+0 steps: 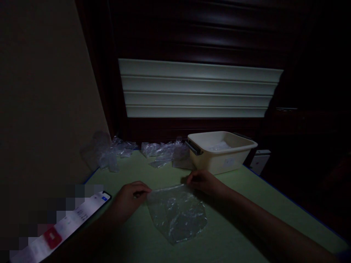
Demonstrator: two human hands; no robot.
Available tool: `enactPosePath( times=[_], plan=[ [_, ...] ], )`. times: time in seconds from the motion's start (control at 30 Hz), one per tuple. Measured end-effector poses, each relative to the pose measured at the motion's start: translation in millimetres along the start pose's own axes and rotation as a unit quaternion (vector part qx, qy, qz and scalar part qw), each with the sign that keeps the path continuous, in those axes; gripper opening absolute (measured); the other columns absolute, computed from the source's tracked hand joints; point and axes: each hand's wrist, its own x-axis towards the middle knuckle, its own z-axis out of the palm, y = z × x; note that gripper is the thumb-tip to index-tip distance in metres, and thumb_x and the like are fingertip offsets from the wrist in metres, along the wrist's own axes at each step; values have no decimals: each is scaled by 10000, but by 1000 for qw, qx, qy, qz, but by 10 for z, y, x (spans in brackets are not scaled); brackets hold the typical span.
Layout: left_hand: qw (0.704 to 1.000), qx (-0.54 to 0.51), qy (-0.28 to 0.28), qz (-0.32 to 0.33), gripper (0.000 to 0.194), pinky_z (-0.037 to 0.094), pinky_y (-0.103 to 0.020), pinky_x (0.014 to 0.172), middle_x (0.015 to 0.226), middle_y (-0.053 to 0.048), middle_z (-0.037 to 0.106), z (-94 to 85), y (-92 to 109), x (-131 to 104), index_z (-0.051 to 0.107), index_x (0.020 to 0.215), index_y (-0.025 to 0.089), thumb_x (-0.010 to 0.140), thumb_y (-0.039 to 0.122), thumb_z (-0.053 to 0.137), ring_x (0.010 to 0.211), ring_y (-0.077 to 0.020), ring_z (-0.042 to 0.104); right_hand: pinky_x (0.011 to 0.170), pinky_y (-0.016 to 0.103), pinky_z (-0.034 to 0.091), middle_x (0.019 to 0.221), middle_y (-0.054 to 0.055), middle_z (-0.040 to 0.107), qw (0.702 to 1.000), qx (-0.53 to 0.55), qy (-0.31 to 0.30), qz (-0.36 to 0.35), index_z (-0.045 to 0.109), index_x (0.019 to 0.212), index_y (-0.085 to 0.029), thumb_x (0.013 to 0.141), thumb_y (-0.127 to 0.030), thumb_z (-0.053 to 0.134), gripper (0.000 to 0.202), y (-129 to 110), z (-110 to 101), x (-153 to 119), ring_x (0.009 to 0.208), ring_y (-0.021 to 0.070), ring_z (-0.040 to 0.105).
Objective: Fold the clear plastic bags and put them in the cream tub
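Table (pixel 161 175): pale green top, blue edging, scene dim. Middle of top, near side: clear plastic bag (pixel 183 219), spread out, creased, glossy; can't tell if its far edge is lifted. Far right corner: cream plastic bin (pixel 212 160) with dark handles, upright, base on the tabletop. Far edge, left of bin: crumpled clear plastic packaging (pixel 164 149) in a loose row, reaching close to the bin. Far left corner: second plastic heap (pixel 109 157), taller, some spilling past the edge. Phone (pixel 82 215) at near left, screen lit; contact with tabletop unclear.
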Motion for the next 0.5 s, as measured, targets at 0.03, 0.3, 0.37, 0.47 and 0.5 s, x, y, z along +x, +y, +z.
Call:
enactPosePath(
  times=[0.03, 0.3, 0.37, 0.47, 0.5],
  plan=[
    [999, 29, -9, 22, 244, 509, -268, 678, 794, -48, 693, -8, 5, -8, 703, 764, 170, 766, 125, 463, 739, -174, 646, 618, 290, 450, 704, 68, 663, 1000, -21, 2, -5, 665, 711, -127, 719, -136, 549, 116, -13, 4, -9, 654, 171, 604],
    [952, 265, -73, 136, 370, 483, -392, 796, 945, -92, 684, -21, 72, -87, 704, 904, 170, 765, -43, 435, 894, -242, 602, 718, 303, 442, 827, 91, 672, 980, -194, 21, -45, 692, 732, -152, 767, -85, 520, 188, -157, 7, -95, 766, 198, 613],
    [938, 303, -78, 149, 356, 489, -390, 781, 921, -98, 685, -16, 81, -98, 696, 902, 156, 777, -52, 436, 865, -244, 607, 681, 288, 437, 817, 99, 662, 971, -232, 23, -50, 684, 722, -144, 792, -99, 513, 190, -201, 7, -122, 731, 187, 606],
    [919, 337, -75, 190, 369, 492, -366, 791, 998, -112, 682, -20, 95, -110, 665, 992, 139, 785, -55, 430, 887, -239, 609, 628, 263, 437, 803, 103, 648, 956, -284, 20, -63, 672, 743, -135, 844, -141, 485, 213, -306, 17, -153, 686, 169, 599],
    [909, 349, -76, 213, 380, 493, -356, 794, 1029, -116, 678, -20, 98, -113, 647, 1035, 131, 787, -55, 427, 898, -236, 609, 629, 258, 443, 824, 105, 650, 951, -300, 16, -71, 673, 777, -134, 847, -144, 485, 200, -356, 25, -155, 697, 169, 604]
  ],
)
